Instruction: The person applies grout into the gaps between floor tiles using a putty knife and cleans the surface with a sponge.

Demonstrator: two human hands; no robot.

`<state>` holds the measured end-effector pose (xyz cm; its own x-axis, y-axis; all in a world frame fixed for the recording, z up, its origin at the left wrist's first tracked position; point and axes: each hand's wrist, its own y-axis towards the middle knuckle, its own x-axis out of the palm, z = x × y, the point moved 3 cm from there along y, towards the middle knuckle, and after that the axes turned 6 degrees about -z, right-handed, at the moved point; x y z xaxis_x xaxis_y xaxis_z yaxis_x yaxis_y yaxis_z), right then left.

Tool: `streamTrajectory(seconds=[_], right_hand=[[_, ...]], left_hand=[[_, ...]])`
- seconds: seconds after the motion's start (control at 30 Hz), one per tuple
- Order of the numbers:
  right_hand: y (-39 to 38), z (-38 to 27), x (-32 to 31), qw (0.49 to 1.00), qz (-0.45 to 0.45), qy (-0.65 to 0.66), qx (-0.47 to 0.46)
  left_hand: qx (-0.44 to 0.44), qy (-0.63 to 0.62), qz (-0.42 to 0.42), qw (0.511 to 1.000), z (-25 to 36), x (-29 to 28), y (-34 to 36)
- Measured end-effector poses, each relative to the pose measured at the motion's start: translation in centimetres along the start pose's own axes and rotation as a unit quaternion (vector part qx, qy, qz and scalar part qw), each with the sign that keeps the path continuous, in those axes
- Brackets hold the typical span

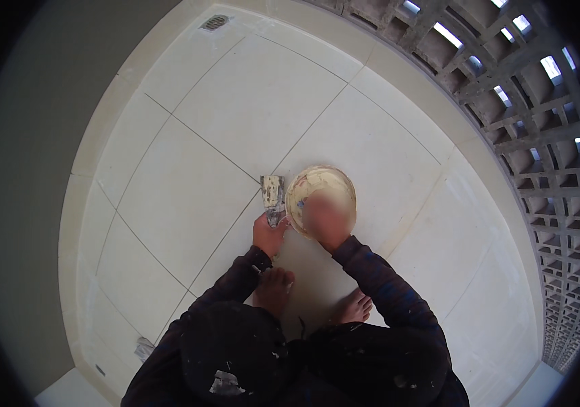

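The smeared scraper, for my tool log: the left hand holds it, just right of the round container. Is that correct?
Not quite: the head view shows the smeared scraper just left of the round container. The left hand does hold it.

The pale floor tiles (256, 88) look smooth, with a faint sheen. Dried-looking cream paste roughens the scraper (273, 192); soft, matt paste (322, 178) smears the round tub (291, 205) (its own material is hard to tell). The trousers (371, 359) are dull cloth, the lattice wall (485, 108) rough, concrete-like.
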<state>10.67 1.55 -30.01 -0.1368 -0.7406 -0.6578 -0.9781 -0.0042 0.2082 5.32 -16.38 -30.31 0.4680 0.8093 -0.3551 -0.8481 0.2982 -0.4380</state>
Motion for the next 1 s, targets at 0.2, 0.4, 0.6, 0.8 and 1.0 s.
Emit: streamTrajectory(seconds=[0.2,0.4,0.6,0.8,1.0], right_hand=[[-2.2,2.8,0.4,0.975,-0.060,0.184,0.114],[-6.8,2.8,-3.5,0.655,0.000,0.703,0.275],[-17.0,5.3,-5.5,0.542,0.146,0.758,0.331],[-24.3,8.1,-1.0,0.532,0.250,0.722,0.364],[-19.6,12.4,0.9,0.540,0.285,0.733,0.300]], left_hand=[[-0.048,-0.023,-0.081,0.995,0.3,-0.4,1.0],[-0.045,-0.033,-0.015,0.998,0.7,-4.8,0.5],[0.018,-0.047,0.022,0.998,11.5,-11.9,-1.9],[0.179,-0.081,0.115,0.974,27.9,-16.3,-7.1],[0.319,-0.233,0.039,0.918,38.3,-14.6,-13.4]])
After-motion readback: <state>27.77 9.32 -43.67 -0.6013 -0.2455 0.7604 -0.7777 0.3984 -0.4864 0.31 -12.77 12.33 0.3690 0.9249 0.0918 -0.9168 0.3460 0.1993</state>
